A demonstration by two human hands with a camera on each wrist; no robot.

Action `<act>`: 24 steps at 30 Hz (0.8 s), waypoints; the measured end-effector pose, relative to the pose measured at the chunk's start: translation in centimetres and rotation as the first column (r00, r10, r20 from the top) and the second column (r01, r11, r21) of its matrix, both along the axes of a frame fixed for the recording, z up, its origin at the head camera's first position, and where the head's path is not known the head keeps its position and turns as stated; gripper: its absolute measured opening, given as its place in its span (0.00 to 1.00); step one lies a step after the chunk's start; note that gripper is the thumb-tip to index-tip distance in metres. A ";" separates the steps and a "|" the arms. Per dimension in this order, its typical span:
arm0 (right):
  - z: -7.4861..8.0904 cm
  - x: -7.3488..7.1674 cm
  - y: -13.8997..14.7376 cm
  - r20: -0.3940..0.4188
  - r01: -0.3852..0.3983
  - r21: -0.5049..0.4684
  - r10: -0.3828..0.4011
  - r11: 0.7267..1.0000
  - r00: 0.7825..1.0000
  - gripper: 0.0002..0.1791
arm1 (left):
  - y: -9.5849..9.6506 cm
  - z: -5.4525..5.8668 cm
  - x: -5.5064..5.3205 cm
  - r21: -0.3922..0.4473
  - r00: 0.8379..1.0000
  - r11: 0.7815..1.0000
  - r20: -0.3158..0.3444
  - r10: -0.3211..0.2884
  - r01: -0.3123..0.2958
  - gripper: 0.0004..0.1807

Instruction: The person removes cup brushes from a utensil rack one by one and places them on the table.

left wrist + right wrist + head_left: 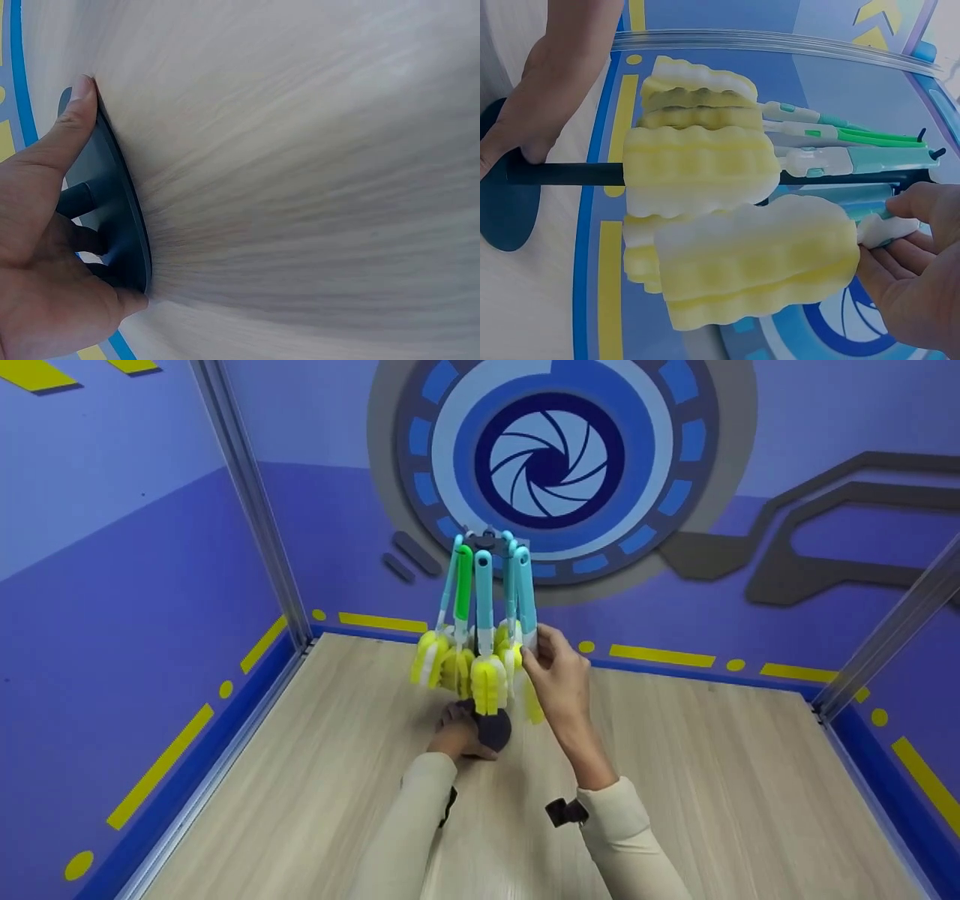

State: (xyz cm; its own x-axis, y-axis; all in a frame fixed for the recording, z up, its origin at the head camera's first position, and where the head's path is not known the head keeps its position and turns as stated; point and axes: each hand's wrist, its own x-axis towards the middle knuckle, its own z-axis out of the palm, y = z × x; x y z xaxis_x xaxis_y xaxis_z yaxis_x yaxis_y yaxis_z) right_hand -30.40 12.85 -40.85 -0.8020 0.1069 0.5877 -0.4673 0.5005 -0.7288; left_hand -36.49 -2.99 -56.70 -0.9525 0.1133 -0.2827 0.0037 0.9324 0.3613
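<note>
A black stand carries several sponge brushes with yellow and white heads, hung by their handles from its top (pixel 486 542). My left hand (pixel 452 733) grips the stand's round base (pixel 495 730); in the left wrist view the thumb lies over the rim of the base (pixel 124 214). With my right hand (pixel 922 266) I pinch the white neck of the nearest sponge brush (pixel 761 266), just behind its head. Its light blue handle (pixel 526 596) hangs on the stand's right side. Beside it hang a green-handled brush (pixel 463 585) and another light blue-handled brush (pixel 484 592).
The stand is over a wood-grain table (pixel 712 780). Behind the table rises a blue printed wall (pixel 322 532), with metal corner posts (pixel 259 502) at the sides. The stand's black pole (pixel 570 174) runs up among the sponge heads.
</note>
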 end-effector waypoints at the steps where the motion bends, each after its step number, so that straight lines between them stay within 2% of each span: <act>1: -0.1 0.1 0.1 0.002 0.001 -0.001 -0.001 1.000 1.000 0.19 | 0.0 0.0 0.0 -0.001 1.000 1.000 -0.001 0.002 -0.002 0.68; 6: -0.4 0.4 0.5 0.029 0.017 0.000 -0.017 1.000 0.999 0.20 | 0.1 -0.2 -0.3 -0.013 1.000 1.000 0.000 0.012 -0.012 0.68; 7: -0.4 0.5 0.6 0.034 0.018 -0.002 -0.018 1.000 0.999 0.20 | 0.1 -0.8 -0.6 -0.017 1.000 1.000 -0.014 0.011 -0.011 0.70; 8: -0.5 0.5 0.7 0.038 0.019 -0.004 -0.019 1.000 0.999 0.20 | 0.1 -0.9 -0.7 -0.016 1.000 1.000 -0.016 0.013 -0.013 0.70; 13: -1.0 1.0 1.4 0.039 0.018 -0.023 -0.018 1.000 0.999 0.20 | 0.1 -0.6 -0.4 -0.006 1.000 1.000 -0.027 0.005 -0.005 0.70; 14: -1.2 1.1 1.5 0.039 0.019 -0.023 -0.018 1.000 0.999 0.19 | 0.2 0.1 -0.1 -0.002 1.000 1.000 -0.016 0.003 -0.003 0.68; 15: -1.3 1.2 1.6 0.039 0.019 -0.022 -0.018 1.000 0.999 0.20 | 0.1 0.2 0.0 -0.003 1.000 1.000 -0.018 -0.003 0.003 0.68; 20: -2.3 1.6 2.5 0.070 0.022 -0.029 -0.020 0.999 0.997 0.19 | 0.0 0.1 -0.2 -0.015 0.999 0.999 0.006 -0.032 0.033 0.67; 24: -2.9 1.9 3.0 0.116 0.031 -0.056 -0.025 0.998 0.993 0.19 | -0.1 0.0 -0.2 -0.017 0.999 1.000 0.030 -0.025 0.026 0.67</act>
State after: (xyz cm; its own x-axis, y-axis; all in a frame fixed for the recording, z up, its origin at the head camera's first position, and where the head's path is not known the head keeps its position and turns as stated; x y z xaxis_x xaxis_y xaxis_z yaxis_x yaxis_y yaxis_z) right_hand -28.47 15.81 -43.77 -0.8602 0.1615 0.4838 -0.3651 0.4674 -0.8051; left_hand -36.67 -3.05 -56.68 -0.9406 0.1320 -0.3128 0.0169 0.9383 0.3453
